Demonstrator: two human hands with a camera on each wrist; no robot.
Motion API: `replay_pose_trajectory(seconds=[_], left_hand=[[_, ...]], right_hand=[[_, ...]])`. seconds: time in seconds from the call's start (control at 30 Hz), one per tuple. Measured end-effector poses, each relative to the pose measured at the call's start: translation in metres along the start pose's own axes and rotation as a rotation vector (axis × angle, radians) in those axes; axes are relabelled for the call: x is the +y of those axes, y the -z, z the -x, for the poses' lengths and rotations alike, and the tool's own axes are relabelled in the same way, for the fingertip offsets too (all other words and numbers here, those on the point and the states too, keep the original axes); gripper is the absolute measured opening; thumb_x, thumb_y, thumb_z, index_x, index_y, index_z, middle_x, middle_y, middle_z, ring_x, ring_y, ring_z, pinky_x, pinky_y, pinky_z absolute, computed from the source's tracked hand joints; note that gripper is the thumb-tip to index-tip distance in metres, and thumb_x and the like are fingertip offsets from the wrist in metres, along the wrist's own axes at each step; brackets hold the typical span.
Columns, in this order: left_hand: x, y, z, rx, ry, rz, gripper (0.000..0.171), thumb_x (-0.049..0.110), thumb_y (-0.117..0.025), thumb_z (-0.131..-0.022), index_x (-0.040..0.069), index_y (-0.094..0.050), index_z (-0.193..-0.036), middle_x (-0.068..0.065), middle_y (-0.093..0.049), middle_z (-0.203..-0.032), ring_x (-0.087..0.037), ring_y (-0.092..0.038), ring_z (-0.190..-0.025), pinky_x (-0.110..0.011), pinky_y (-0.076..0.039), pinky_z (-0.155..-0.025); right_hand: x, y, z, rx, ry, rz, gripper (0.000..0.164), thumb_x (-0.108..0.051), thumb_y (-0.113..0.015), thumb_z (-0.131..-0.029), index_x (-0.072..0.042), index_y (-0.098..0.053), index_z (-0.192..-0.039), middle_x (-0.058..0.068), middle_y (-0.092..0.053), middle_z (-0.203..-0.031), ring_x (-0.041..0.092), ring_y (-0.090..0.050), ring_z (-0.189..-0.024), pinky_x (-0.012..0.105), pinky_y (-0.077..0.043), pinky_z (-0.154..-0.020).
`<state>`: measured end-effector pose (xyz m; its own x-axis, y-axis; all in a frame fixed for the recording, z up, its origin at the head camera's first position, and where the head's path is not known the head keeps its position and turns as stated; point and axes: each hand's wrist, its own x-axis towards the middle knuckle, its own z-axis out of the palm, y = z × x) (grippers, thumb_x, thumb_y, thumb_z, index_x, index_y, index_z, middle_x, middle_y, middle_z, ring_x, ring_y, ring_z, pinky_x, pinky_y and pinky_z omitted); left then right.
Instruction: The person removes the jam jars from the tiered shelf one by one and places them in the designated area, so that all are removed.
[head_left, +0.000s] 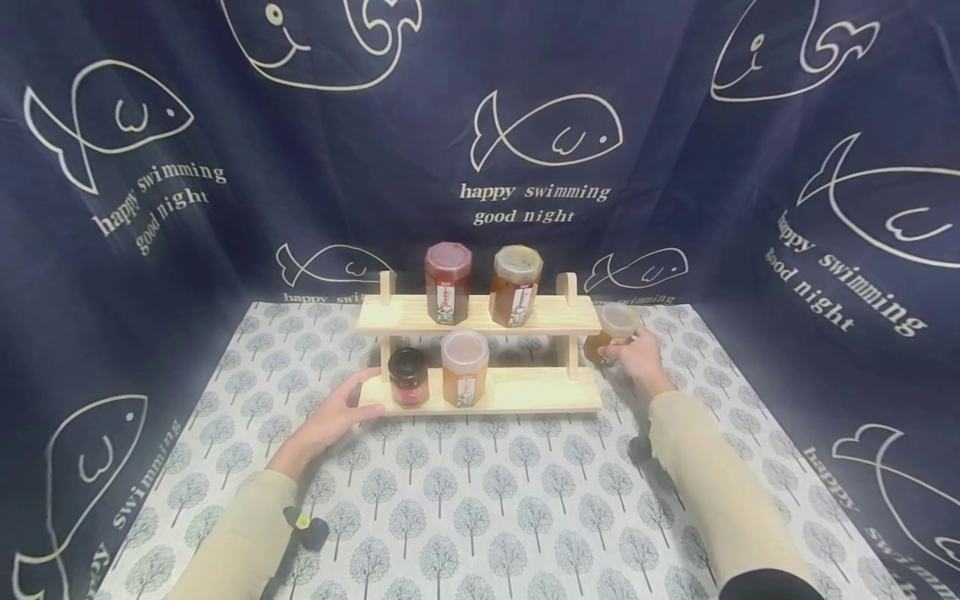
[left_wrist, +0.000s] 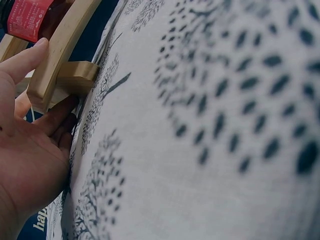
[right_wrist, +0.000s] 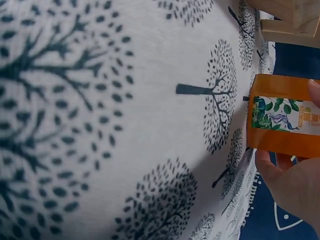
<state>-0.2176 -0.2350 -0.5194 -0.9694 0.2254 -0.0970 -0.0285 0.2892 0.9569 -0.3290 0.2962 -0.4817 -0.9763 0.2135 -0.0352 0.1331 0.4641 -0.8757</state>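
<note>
A two-tier wooden shelf [head_left: 540, 390] stands on the cloth, and my left hand [head_left: 339, 415] grips the left end of its lower board. In the left wrist view the thumb [left_wrist: 31, 61] lies on the board while the fingers reach beneath it. Beyond the shelf's right end, my right hand [head_left: 637, 358] holds an amber jar [head_left: 600, 343] with a pale lid, thumb on one side and fingers on the other. The right wrist view shows the jar's leafy label [right_wrist: 282, 116] and its base close to the cloth.
On the upper board stand a dark red jar [head_left: 448, 285] and a brown-amber jar [head_left: 516, 286]. The lower board bears a small black-lidded jar [head_left: 408, 379] and a light honey-coloured jar [head_left: 464, 371]. A tree-print cloth [head_left: 465, 500] covers the table; dark blue fish-print curtains [head_left: 540, 150] surround it.
</note>
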Motion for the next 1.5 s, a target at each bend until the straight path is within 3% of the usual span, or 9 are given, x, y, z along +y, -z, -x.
replay_pose_trajectory(seconds=[0.2,0.33,0.43,0.57,0.67,0.87,1.1,1.27,1.5], left_hand=[[0.000,-0.001,-0.001,-0.005,-0.008,-0.008,0.079,0.030,-0.077,-0.088,0.025,-0.036,-0.156,-0.010,-0.033,-0.160,-0.040,-0.033,-0.143,-0.070,-0.012,-0.116],[-0.001,-0.002,0.000,-0.002,-0.011,-0.014,0.079,0.032,-0.077,-0.088,0.025,-0.036,-0.156,-0.011,-0.034,-0.160,-0.040,-0.033,-0.143,-0.071,-0.012,-0.115],[-0.001,-0.002,0.001,-0.003,-0.009,-0.008,0.080,0.031,-0.077,-0.088,0.026,-0.036,-0.156,-0.011,-0.034,-0.160,-0.040,-0.034,-0.142,-0.071,-0.013,-0.115],[0.000,-0.002,0.002,-0.002,0.001,-0.006,0.080,0.032,-0.077,-0.087,0.027,-0.036,-0.156,-0.011,-0.034,-0.159,-0.040,-0.035,-0.141,-0.070,-0.014,-0.115],[0.001,-0.002,0.002,-0.003,0.005,0.002,0.081,0.031,-0.077,-0.087,0.025,-0.035,-0.156,-0.012,-0.034,-0.159,-0.040,-0.037,-0.141,-0.068,-0.016,-0.116],[0.003,-0.001,0.003,-0.003,-0.004,0.017,0.081,0.028,-0.076,-0.088,0.021,-0.033,-0.157,-0.016,-0.033,-0.159,-0.040,-0.039,-0.138,-0.065,-0.019,-0.117],[0.002,-0.002,0.002,-0.017,-0.015,0.030,0.080,0.025,-0.075,-0.090,0.018,-0.033,-0.157,-0.017,-0.035,-0.158,-0.041,-0.042,-0.136,-0.064,-0.021,-0.117],[0.004,-0.001,0.003,-0.009,-0.021,0.003,0.079,0.027,-0.076,-0.089,0.018,-0.034,-0.157,-0.016,-0.034,-0.159,-0.042,-0.037,-0.140,-0.068,-0.015,-0.117],[0.005,-0.001,0.003,-0.011,-0.013,-0.010,0.080,0.027,-0.075,-0.090,0.018,-0.034,-0.157,-0.017,-0.032,-0.160,-0.043,-0.033,-0.142,-0.070,-0.013,-0.116]], right_hand=[[0.002,0.005,0.001,-0.028,0.012,-0.006,0.079,-0.003,-0.078,-0.078,0.005,-0.041,-0.147,0.028,-0.050,-0.144,0.046,-0.042,-0.137,0.061,-0.023,-0.119],[0.006,0.012,0.000,-0.104,0.017,-0.067,0.088,-0.003,-0.077,-0.079,-0.001,-0.031,-0.154,0.026,-0.044,-0.149,0.044,-0.043,-0.135,0.063,-0.022,-0.118],[0.004,0.021,0.002,-0.136,0.050,-0.050,0.103,-0.008,-0.078,-0.082,-0.006,-0.012,-0.161,0.026,-0.031,-0.158,0.046,-0.034,-0.141,0.066,-0.018,-0.117],[-0.008,0.030,0.009,-0.097,0.125,0.062,0.112,-0.019,-0.079,-0.085,-0.007,0.002,-0.161,0.028,-0.016,-0.163,0.049,-0.017,-0.148,0.067,-0.015,-0.118],[-0.021,0.034,0.013,-0.047,0.175,0.069,0.109,-0.022,-0.079,-0.086,-0.007,-0.002,-0.162,0.025,-0.016,-0.164,0.046,-0.015,-0.150,0.062,-0.014,-0.120],[-0.055,0.035,0.024,0.004,0.276,-0.026,0.102,-0.016,-0.081,-0.084,-0.007,-0.015,-0.161,0.017,-0.024,-0.164,0.037,-0.018,-0.151,0.052,-0.013,-0.123],[-0.091,0.022,0.043,-0.101,0.390,-0.174,0.095,0.001,-0.075,-0.084,0.000,-0.018,-0.159,0.019,-0.023,-0.164,0.032,-0.016,-0.153,0.046,-0.015,-0.124],[-0.110,0.006,0.052,-0.173,0.426,-0.224,0.094,0.004,-0.075,-0.084,0.002,-0.019,-0.158,0.019,-0.023,-0.164,0.032,-0.018,-0.152,0.042,-0.017,-0.124],[-0.125,-0.020,0.058,-0.241,0.453,-0.277,0.090,0.007,-0.073,-0.084,0.005,-0.021,-0.157,0.025,-0.025,-0.162,0.038,-0.023,-0.150,0.046,-0.024,-0.122]])
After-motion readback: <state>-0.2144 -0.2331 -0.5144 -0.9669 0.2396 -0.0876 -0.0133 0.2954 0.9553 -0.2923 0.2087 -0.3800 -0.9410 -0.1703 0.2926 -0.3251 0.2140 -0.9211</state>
